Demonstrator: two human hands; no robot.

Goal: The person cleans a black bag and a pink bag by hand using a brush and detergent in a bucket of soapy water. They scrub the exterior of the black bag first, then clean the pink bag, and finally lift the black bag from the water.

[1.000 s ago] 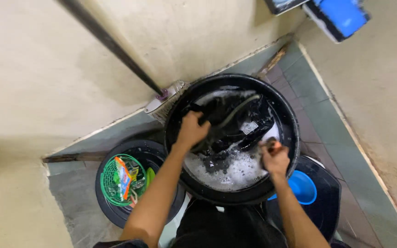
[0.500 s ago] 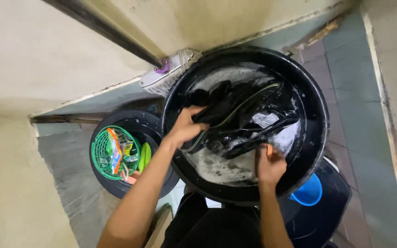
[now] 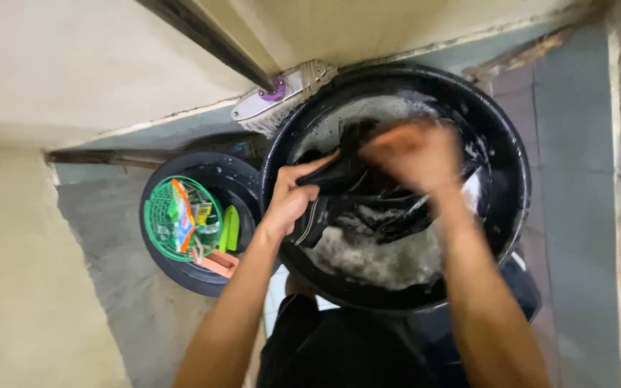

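Hands on wet black garment (image 3: 368,197) in round black plastic basin (image 3: 501,144).
Left hand (image 3: 289,201) clamps its edge; right hand (image 3: 407,154) blurred above, grip unreadable. Risk: hard scrubbing slops suds (image 3: 375,255) onto floor, green mesh basket (image 3: 163,223) alongside.

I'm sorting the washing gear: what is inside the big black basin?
The big black basin holds a dark wet garment and soapy foam. The left hand grips the garment; the blurred right hand covers its upper part. The basin's bottom is hidden.
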